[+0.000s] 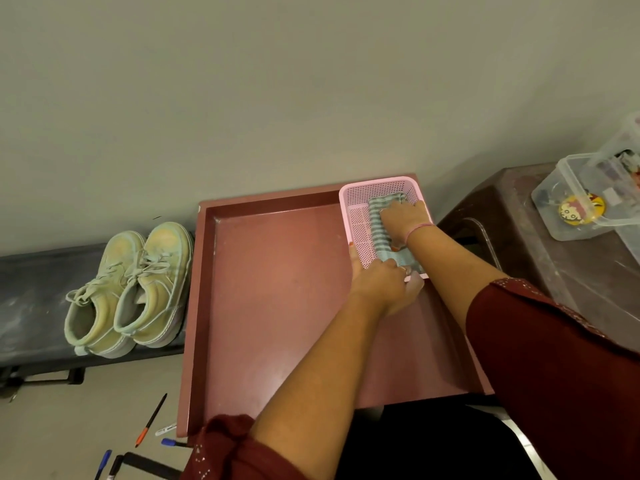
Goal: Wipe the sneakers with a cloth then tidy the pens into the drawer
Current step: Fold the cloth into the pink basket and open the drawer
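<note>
A pair of pale yellow-green sneakers (pixel 128 289) stands on a dark bench (pixel 31 296) at the left. A wide reddish drawer (pixel 277 289) lies open in the middle. In its far right corner sits a pink mesh basket (pixel 377 188) with a folded striped cloth (pixel 379 223) inside. My right hand (pixel 403 220) is down in the basket, its fingers curled onto the cloth. My left hand (pixel 384 285) grips the basket's near edge, thumb along its left wall. Several pens (pixel 151 420) lie on the floor at the lower left, beside the drawer's near corner.
A brown plastic stool (pixel 512 216) stands right of the drawer, with clear lidded containers (pixel 581 199) on top. A plain wall runs behind everything. A dark object lies on the floor among the pens.
</note>
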